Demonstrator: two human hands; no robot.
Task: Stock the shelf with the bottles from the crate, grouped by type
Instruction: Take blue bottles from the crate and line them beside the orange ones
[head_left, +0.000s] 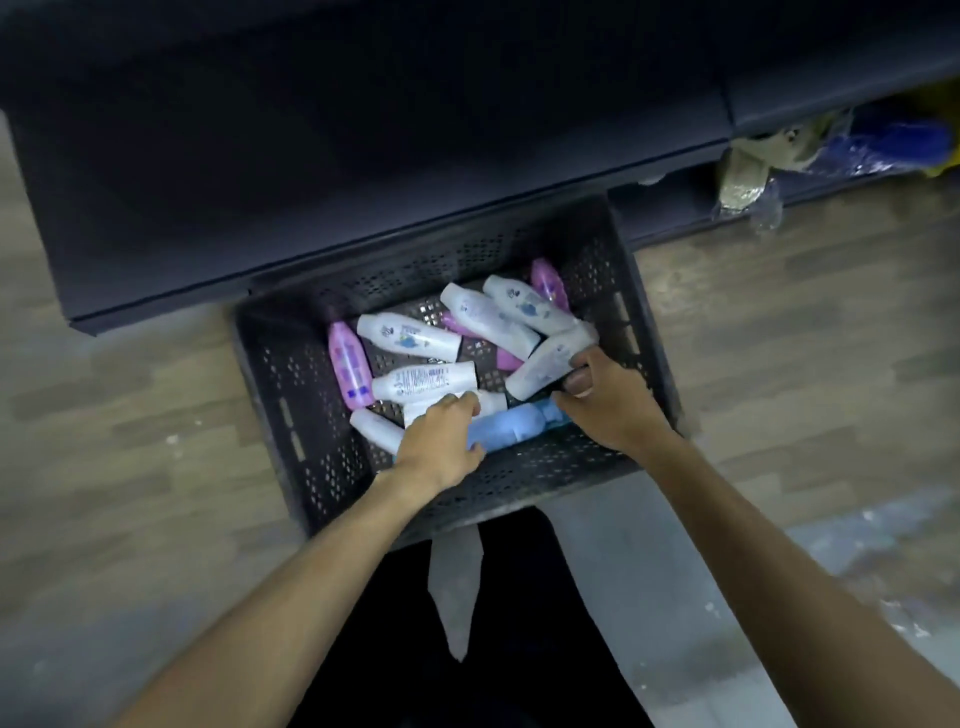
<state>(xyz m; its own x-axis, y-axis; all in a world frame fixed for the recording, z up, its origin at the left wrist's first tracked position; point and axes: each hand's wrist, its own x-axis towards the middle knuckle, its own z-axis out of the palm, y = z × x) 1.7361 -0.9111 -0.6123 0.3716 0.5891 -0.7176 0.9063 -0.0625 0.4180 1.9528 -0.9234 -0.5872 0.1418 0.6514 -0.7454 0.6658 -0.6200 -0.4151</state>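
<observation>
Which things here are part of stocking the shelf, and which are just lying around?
Part of the job:
crate
white bottles
purple bottles
blue bottle
shelf
left hand
right hand

Lying about:
plastic wrapping
blue packet

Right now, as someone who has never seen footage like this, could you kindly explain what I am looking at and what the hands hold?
There is no machine here: a person wears one camera on the head, looking down at their own arms. On the floor stands a dark perforated crate against an unlit dark shelf. Bottles lie loose in the crate: white, pink and a blue bottle. The right hand grips a white bottle at the crate's right side. The left hand curls over another white bottle near the front. Some plastic-wrapped goods sit on the neighbouring shelf, too blurred to identify.
</observation>
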